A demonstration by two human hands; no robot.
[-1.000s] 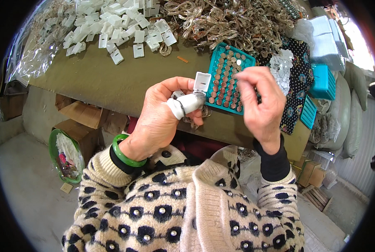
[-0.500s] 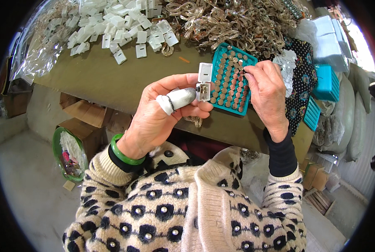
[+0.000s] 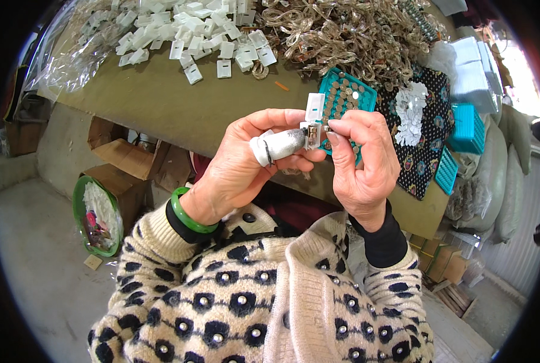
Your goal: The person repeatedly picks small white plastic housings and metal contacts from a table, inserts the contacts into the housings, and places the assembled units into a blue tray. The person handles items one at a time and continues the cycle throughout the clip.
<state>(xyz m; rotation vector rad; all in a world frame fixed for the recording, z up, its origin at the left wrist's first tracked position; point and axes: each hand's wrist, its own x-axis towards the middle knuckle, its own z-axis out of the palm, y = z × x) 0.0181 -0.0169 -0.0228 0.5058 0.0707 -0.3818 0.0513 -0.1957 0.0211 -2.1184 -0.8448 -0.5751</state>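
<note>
My left hand (image 3: 246,163) holds a small white plastic case (image 3: 313,126) with its lid flipped up; a white fabric guard covers the forefinger. My right hand (image 3: 362,163) pinches a tiny round part against the open case, thumb and forefinger tips touching it. Both hands hover over the near edge of the brown table (image 3: 161,103). Just behind the hands lies a teal tray (image 3: 348,100) filled with rows of small round metal cells.
A heap of white plastic cases (image 3: 185,30) and a tangle of gold wire pieces (image 3: 348,30) lie at the back. Patterned black cloth (image 3: 427,139), more teal trays (image 3: 466,127), cardboard boxes (image 3: 125,163) and a green basin (image 3: 94,215) stand around.
My right hand went to the teal tray, then came back to the white case held in my left hand. The left hand has risen slightly.
</note>
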